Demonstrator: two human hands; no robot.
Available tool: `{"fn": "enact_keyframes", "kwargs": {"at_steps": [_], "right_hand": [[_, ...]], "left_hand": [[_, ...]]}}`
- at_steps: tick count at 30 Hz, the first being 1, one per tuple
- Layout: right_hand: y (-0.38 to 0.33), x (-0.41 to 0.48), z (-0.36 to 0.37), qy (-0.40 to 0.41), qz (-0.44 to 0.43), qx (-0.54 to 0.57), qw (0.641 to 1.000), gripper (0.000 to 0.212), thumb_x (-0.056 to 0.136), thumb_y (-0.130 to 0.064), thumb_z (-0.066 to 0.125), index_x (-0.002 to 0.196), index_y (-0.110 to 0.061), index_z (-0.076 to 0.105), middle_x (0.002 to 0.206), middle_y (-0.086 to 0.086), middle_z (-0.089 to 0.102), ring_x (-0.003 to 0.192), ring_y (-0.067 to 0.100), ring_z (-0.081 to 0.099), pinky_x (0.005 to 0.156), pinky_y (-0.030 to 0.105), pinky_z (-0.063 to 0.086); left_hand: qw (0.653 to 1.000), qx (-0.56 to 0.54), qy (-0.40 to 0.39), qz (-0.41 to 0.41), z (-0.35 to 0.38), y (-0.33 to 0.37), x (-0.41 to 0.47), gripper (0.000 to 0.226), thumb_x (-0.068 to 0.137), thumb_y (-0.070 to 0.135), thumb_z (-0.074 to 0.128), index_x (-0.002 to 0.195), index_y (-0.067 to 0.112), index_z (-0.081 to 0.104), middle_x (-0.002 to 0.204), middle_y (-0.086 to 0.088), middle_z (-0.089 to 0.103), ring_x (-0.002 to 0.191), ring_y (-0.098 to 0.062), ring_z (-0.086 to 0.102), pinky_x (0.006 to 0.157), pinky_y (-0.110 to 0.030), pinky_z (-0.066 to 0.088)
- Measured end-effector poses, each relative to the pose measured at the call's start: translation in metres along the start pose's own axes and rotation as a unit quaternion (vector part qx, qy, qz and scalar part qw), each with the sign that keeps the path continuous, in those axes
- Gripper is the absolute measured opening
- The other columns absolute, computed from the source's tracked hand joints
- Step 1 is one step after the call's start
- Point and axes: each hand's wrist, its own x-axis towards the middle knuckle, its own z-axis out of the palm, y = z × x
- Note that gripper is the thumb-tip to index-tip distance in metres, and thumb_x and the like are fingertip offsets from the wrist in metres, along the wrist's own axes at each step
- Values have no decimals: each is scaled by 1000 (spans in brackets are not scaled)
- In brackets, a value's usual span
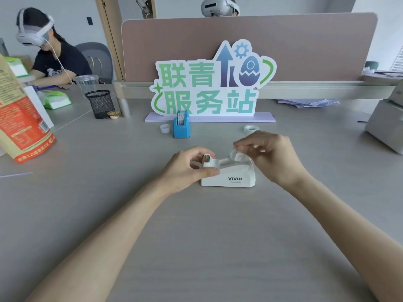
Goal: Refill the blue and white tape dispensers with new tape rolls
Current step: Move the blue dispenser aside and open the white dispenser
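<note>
The white tape dispenser [231, 176], marked VIVID, sits on the grey desk in front of me. My left hand [187, 168] grips its cutter end between thumb and fingers. My right hand [268, 153] holds a clear, blurred tape roll or core [237, 156] just above the dispenser's cradle. Farther back stands the blue tape dispenser [181, 127] with a roll in it. A small white core [165, 128] lies to its left. A clear tape roll [251, 129] lies on the desk beyond my right hand.
A green and white sign [209, 83] stands behind the blue dispenser before a pink divider [305, 46]. A black mesh pen cup [101, 104], an orange bag [21, 123] at left and a grey machine [386, 125] at right. Two people wear headsets.
</note>
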Motion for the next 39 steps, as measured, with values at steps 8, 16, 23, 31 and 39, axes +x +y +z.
{"fn": "enact_keyframes", "kwargs": {"at_steps": [8,16,23,31,39], "right_hand": [[0,1,-3,74,95,174,977,15,90,-13,66,91,-25,76,91,-11,76,81,12,71,78,29,57],[4,-8,5,8,154,210,965,14,85,-10,72,93,-21,75,86,-5,77,80,5,71,79,21,56],[18,-13,12,-35,140,140,979,12,79,-21,78,84,-29,71,89,-5,74,88,11,71,86,37,57],[22,-13,9,-23,132,124,983,31,80,-6,76,80,-35,64,88,-8,69,89,11,70,86,28,57],[24,-13,12,-23,128,123,984,28,79,-8,76,80,-33,65,89,-5,70,89,12,69,84,22,56]], "left_hand": [[998,30,47,6,15,-5,29,34,74,39,79,104,34,64,110,8,68,105,-8,63,92,-25,49],[996,54,70,-5,22,-12,56,55,83,33,73,132,22,52,128,4,57,125,-13,52,102,-32,44],[945,204,127,222,29,5,22,21,89,24,54,108,16,59,108,4,55,104,-15,53,83,-36,48],[945,287,53,147,38,18,7,33,78,53,66,84,25,51,59,6,54,59,-11,50,58,-27,42],[940,300,88,133,36,17,9,39,76,50,71,82,26,40,50,10,39,48,-4,40,54,-29,36]]}}
